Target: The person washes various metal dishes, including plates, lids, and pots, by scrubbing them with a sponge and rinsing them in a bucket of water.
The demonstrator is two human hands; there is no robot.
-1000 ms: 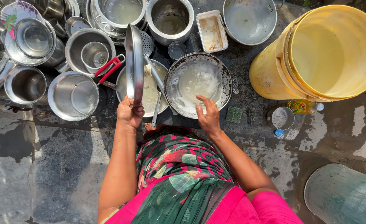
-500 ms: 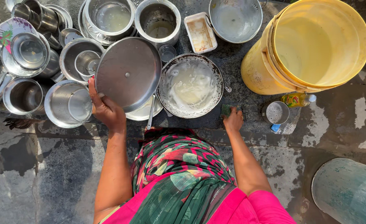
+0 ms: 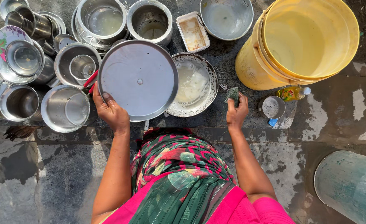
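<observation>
- Plainly, from the head view, the left hand (image 3: 111, 111) grips a round steel plate (image 3: 138, 79) by its near-left rim, thumb over the top face and fingers curled under, so it hangs above the soapy pan (image 3: 192, 84) and the dishes beneath.
- Right hand (image 3: 237, 113) is closed around a green scrub pad (image 3: 233, 95), lifted just right of the pan and near the yellow bucket (image 3: 299, 43).
- Risk, as I judge it: a one-edge hold on a wet plate could slip, dropping it onto the pan or the crowded steel pots (image 3: 65, 108) at left; soap would cause that.
- Another risk: swinging the plate could knock the small cup (image 3: 273, 107) or the bottle (image 3: 291, 93) over.
- Being round, the plate has no long axis; its flat face is turned up toward the camera, tilted slightly, with the held edge nearest the person.
</observation>
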